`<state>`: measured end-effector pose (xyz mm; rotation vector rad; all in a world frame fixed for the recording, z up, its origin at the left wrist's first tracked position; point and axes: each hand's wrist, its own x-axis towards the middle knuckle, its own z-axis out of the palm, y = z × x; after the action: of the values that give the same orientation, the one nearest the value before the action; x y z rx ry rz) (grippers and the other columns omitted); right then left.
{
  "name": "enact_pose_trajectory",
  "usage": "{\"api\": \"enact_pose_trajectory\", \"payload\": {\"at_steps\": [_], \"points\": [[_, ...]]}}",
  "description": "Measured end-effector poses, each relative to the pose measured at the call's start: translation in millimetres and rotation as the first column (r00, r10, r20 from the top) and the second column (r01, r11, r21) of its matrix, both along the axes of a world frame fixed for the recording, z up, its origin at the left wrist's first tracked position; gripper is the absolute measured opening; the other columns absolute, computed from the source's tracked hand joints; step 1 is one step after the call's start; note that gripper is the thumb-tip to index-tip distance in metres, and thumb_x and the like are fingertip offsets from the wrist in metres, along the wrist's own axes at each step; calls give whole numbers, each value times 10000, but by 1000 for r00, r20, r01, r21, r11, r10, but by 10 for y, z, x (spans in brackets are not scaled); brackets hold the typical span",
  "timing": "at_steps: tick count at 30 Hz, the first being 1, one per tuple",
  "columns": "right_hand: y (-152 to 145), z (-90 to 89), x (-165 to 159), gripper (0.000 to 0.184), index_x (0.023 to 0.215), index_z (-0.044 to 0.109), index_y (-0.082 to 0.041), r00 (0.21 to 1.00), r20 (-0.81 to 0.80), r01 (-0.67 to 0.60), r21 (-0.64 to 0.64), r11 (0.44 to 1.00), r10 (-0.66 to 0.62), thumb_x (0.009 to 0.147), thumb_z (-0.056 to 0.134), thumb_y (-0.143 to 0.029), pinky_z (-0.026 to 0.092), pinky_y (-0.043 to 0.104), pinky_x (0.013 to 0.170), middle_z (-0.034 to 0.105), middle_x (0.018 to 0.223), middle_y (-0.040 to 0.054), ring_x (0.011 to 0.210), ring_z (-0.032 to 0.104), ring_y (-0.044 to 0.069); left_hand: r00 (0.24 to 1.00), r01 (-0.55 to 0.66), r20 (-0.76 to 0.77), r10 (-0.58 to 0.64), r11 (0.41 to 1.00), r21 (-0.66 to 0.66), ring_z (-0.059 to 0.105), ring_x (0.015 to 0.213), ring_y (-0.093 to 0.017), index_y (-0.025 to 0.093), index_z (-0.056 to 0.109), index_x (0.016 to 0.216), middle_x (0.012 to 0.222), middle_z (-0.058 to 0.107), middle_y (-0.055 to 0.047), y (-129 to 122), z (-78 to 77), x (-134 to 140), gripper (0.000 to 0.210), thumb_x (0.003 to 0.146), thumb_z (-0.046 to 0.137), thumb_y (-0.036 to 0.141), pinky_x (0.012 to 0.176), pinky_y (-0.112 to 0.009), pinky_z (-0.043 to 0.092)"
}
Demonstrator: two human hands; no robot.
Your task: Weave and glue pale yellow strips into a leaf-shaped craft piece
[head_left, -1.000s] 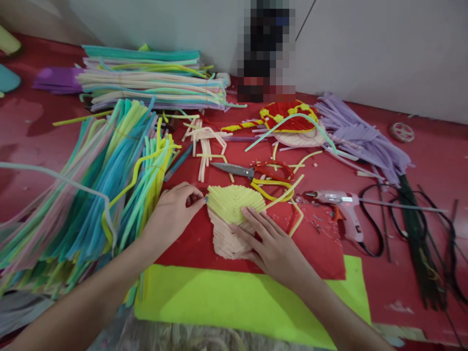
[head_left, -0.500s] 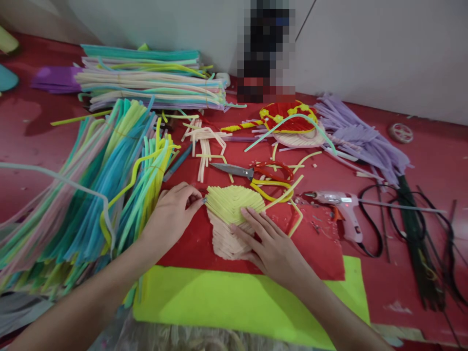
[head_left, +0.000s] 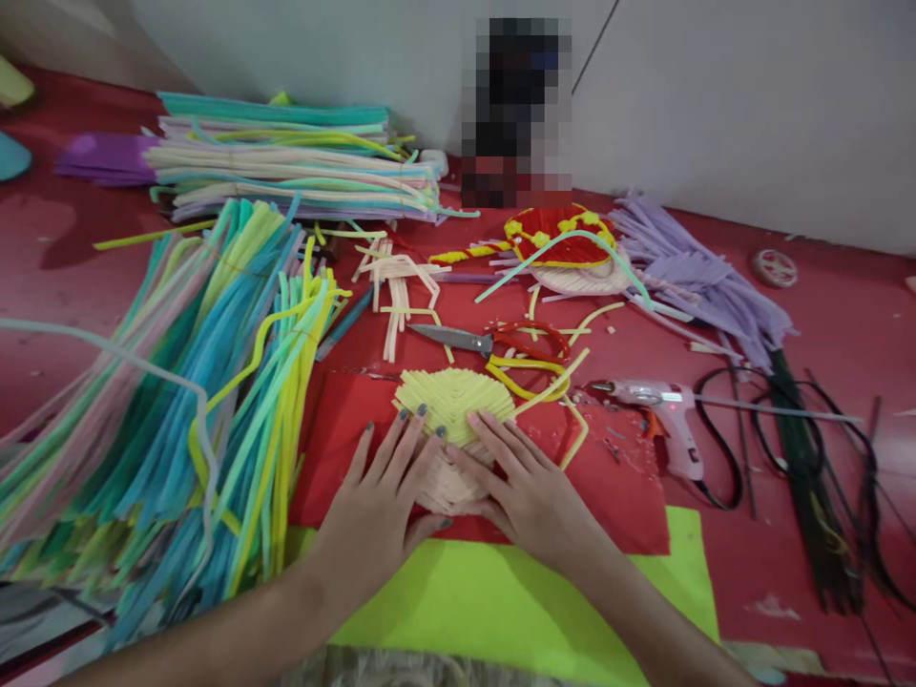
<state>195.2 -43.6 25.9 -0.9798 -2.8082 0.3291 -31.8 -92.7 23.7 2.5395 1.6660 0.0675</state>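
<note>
A flat piece made of pipe cleaners (head_left: 456, 393), pale yellow above and cream below, lies on a red sheet (head_left: 608, 520). My left hand (head_left: 390, 477) rests on its left side with fingers spread and stretched out. On its right side my right hand (head_left: 519, 477) lies flat, fingers extended. Both hands cover part of the cream portion. Just beyond the piece are scissors (head_left: 458, 338) with one red and one yellow handle, their blades pointing left. Loose pale yellow pipe cleaners lie around the handles.
Bundles of coloured pipe cleaners (head_left: 178, 420) fill the left, with more stacked bundles (head_left: 286, 157) behind. A pink glue gun (head_left: 669, 410) with a black cord lies at right, near lilac pipe cleaners (head_left: 708, 267). A red and yellow fan-shaped piece (head_left: 558, 250) sits at the back.
My left hand has moved from pinching at the piece's left edge to lying spread on its lower left side. My right hand has stayed in place. The view has shifted slightly.
</note>
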Motion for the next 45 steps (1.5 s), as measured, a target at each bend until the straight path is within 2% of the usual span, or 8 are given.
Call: {"api": "enact_pose_trajectory", "payload": {"at_steps": [11, 14, 18, 20, 27, 32, 40, 45], "points": [[6, -9, -3, 565, 1492, 372, -212, 1000, 17, -11, 4, 1000, 11, 959, 520, -323, 401, 514, 1137, 325, 1571, 157, 1481, 244, 283, 999, 31, 25, -32, 999, 38, 344, 1433, -299, 202, 391, 1477, 1572, 340, -123, 26, 30, -12, 675, 935, 377, 605, 1186, -565, 132], [2, -19, -2, 534, 1459, 423, -200, 1000, 11, -15, 2, 1000, 15, 952, 532, -324, 401, 522, 1136, 311, 1577, 160, 1486, 225, 285, 998, 67, 19, -67, 997, 42, 355, 1426, -307, 223, 353, 1497, 1573, 343, -117, 53, 111, -6, 676, 937, 383, 600, 1174, -555, 155], [-1, -37, 1, 531, 1441, 448, -191, 1000, 7, -23, 8, 1000, 23, 947, 549, -357, 402, 527, 1130, 279, 1585, 178, 1489, 207, 299, 993, 116, 8, -116, 992, 47, 331, 1438, -292, 169, 339, 1503, 1574, 338, -128, 165, 245, -22, 705, 947, 346, 603, 1178, -501, 161], [-1, -43, 0, 547, 1439, 450, -180, 1000, -9, -30, 28, 999, 30, 950, 537, -408, 419, 530, 1115, 314, 1566, 195, 1483, 223, 310, 986, 168, 9, -169, 983, 69, 295, 1456, -274, 161, 328, 1508, 1585, 319, -118, 234, 263, -34, 712, 950, 338, 603, 1180, -457, 173], [0, -49, -3, 453, 1360, 533, -164, 999, -32, -13, 21, 1000, 14, 945, 544, -345, 428, 524, 1111, 413, 1509, 204, 1456, 295, 321, 950, 309, 29, -312, 949, 67, 234, 1479, -267, 56, 301, 1504, 1578, 328, -143, 362, 133, -11, 846, 925, 293, 672, 1197, -384, 147], [-10, -75, 10, 494, 1382, 515, -160, 1000, -28, -7, 11, 1000, 7, 920, 574, -326, 441, 535, 1099, 472, 1462, 204, 1410, 384, 335, 931, 356, 63, -359, 933, 53, 220, 1483, -277, 59, 284, 1509, 1595, 288, -142, 489, 124, 76, 847, 930, 260, 676, 1200, -400, 118], [-8, -81, 8, 451, 1379, 531, -188, 999, -41, -1, 17, 1000, 2, 949, 524, -326, 440, 524, 1103, 470, 1471, 177, 1426, 363, 310, 939, 336, 69, -336, 942, 4, 182, 1494, -317, 95, 232, 1530, 1586, 282, -189, 527, -31, 48, 873, 905, 317, 699, 1184, -482, 94], [-5, -79, 11, 458, 1393, 517, -191, 999, -36, 3, 16, 1000, -2, 956, 512, -329, 440, 519, 1105, 466, 1475, 176, 1434, 350, 303, 947, 312, 79, -311, 950, -5, 171, 1493, -340, 104, 224, 1534, 1592, 264, -194, 493, -54, 61, 896, 887, 340, 714, 1177, -501, 111]]}}
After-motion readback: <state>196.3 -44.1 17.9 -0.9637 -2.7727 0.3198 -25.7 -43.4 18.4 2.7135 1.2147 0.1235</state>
